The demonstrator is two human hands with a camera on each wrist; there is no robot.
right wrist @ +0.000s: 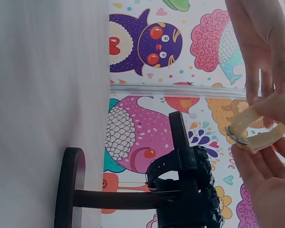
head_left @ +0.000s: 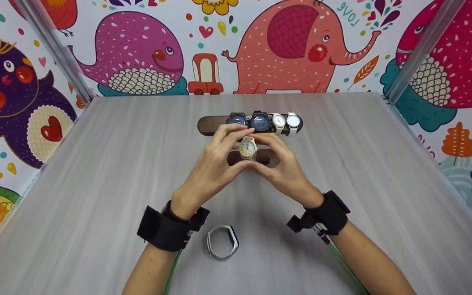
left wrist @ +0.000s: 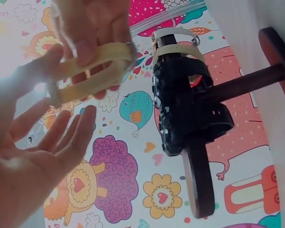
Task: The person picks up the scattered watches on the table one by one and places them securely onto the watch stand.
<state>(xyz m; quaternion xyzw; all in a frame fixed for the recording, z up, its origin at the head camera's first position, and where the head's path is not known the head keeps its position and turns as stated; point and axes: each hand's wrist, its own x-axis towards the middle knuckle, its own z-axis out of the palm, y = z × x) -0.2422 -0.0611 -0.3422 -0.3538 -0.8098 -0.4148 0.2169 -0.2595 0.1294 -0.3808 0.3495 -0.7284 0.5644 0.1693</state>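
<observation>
A cream-strapped wristwatch (head_left: 247,148) with a pale round dial is held up in front of the stand, its strap forming a closed loop. My left hand (head_left: 221,157) grips one side of it between thumb and fingers. From the other side my right hand (head_left: 283,164) pinches it too, the two thumbs meeting below the dial. In the left wrist view, the right thumb lies across the strap (left wrist: 104,52). The right wrist view shows the metal buckle (right wrist: 235,135) by the right fingertips. Just behind stands a dark wooden watch stand (head_left: 211,125), its base partly hidden by the hands.
On the stand's bar sit two black watches (head_left: 260,121), a cream one (head_left: 278,121) and a white one (head_left: 293,120), with bare bar at the left end. A white fitness band (head_left: 223,242) stands on the grey table (head_left: 117,164) between the forearms. Cartoon-printed panels (head_left: 137,49) wall the table.
</observation>
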